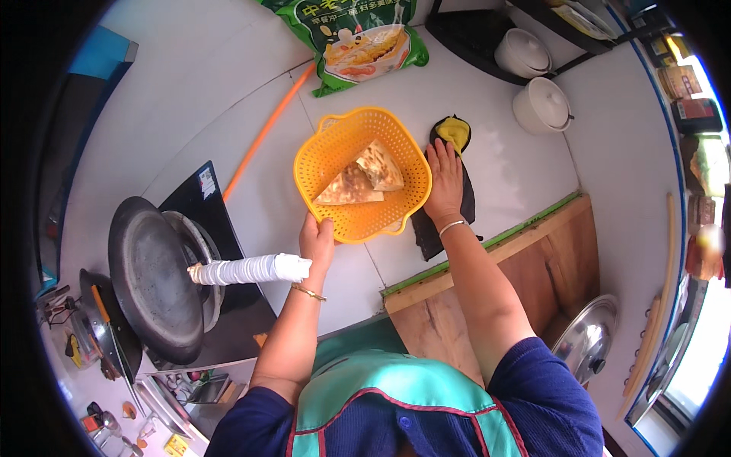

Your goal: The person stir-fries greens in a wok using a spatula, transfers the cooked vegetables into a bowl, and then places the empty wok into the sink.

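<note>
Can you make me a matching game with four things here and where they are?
1. perforated yellow plastic basket
2. round, white-handled black pan
3. browned flatbread wedges
4. shiny green plastic bag

A. inside the basket
B. at the picture's top
C. gripped by the left hand
D. left of the basket

Pairs: 1-C, 2-D, 3-A, 4-B

From my end, the top of the green bag (pixel 371 52) ran past the upper edge. The left hand (pixel 316 238) had most of its fingers hidden from me behind the yellow basket (pixel 321 158), and the right hand (pixel 444 181) covered part of a black cloth (pixel 429 238) (what kind, I couldn't tell). The small items (pixel 176 445) at lower left were too tiny to make out.
</note>
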`<state>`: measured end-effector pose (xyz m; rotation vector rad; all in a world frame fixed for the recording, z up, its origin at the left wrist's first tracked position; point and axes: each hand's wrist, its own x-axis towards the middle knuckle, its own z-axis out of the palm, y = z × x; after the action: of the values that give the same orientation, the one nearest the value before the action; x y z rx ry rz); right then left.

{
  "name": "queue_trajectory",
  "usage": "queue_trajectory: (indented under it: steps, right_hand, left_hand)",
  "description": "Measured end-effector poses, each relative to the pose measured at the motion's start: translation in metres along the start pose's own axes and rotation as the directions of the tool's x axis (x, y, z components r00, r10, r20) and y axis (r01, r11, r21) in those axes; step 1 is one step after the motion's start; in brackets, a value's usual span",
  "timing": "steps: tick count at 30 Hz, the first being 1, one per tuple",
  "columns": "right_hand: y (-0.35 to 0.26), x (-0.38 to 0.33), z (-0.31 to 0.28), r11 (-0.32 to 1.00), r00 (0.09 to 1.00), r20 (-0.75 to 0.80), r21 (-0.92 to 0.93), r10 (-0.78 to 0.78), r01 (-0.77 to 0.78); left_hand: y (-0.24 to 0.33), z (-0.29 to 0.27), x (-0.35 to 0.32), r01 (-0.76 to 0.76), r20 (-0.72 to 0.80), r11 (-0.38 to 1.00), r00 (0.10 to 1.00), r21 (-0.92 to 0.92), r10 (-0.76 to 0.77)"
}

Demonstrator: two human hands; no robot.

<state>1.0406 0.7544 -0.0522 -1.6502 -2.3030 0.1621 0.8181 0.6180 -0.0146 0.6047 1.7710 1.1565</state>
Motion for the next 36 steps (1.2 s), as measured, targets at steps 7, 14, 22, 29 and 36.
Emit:
queue_trajectory:
  steps: [7, 14, 22, 29, 36]
  right_hand:
    - [-0.033, 0.051, 0.029, 0.385, 0.993, 0.056, 0.918, 0.106, -0.093]
    - [-0.150, -0.002, 0.047, 0.409, 0.820, 0.192, 0.911, -0.539, 0.055]
    - [-0.050, -0.022, -0.016, 0.922, 0.947, 0.223, 0.361, -0.230, 0.139]
    - [-0.079, 0.013, 0.016, 0.947, 0.985, -0.089, 0.276, -0.145, 0.164]
    - [-0.174, -0.042, 0.031, 0.782, 0.834, 0.071, 0.399, -0.547, 0.479]
  left_hand:
    - [0.068, 0.016, 0.019, -0.219, -0.003, 0.970, 0.975, -0.104, 0.220]
    - [0.114, 0.090, 0.052, -0.150, 0.207, 0.986, 0.965, -0.078, 0.164]
    - [0.087, 0.167, 0.076, -0.065, 0.311, 0.984, 0.950, 0.165, 0.010]
    - [0.038, 0.044, 0.039, -0.543, 0.261, 0.599, 0.829, 0.589, 0.494]
    - [-0.018, -0.054, -0.064, -0.346, 0.186, 0.524, 0.924, 0.779, 0.333]
